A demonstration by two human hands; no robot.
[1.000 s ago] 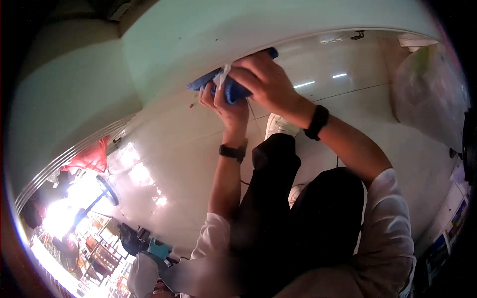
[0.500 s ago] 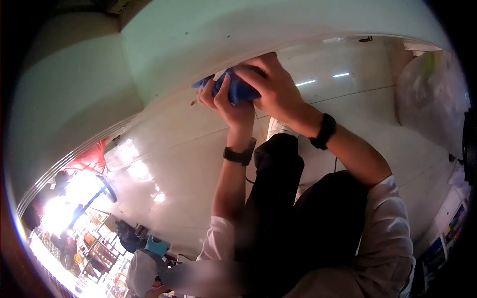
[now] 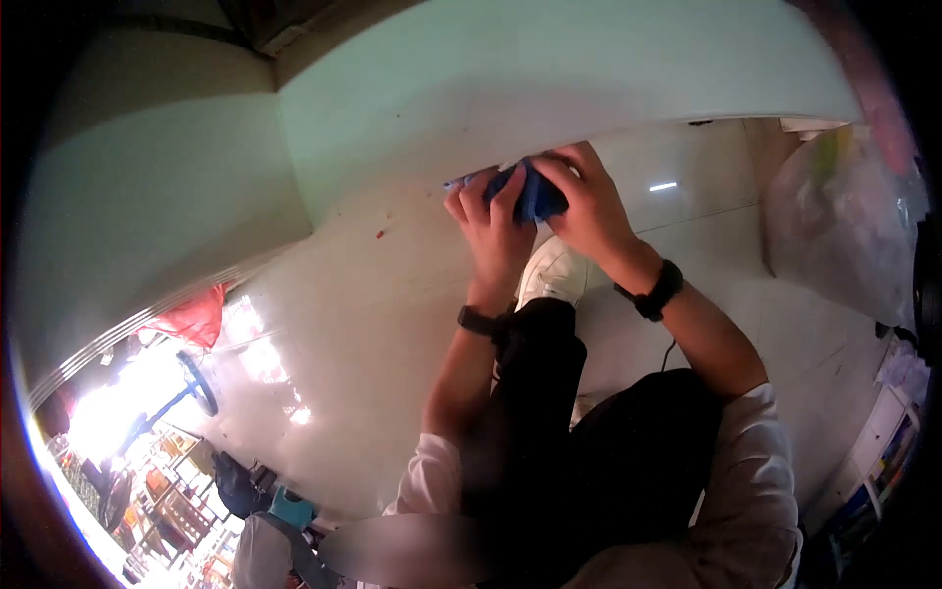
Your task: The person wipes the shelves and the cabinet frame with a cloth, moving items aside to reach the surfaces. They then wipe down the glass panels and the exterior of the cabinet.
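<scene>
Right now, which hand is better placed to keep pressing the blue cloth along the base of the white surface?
Right, probably. The right hand lies over the blue cloth, nearest the white surface; the left hand only grips its near edge.

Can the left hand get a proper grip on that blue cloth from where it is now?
Probably yes: the left hand already touches the blue cloth, fingers curled over it, with the right hand gripping its other side.
</scene>
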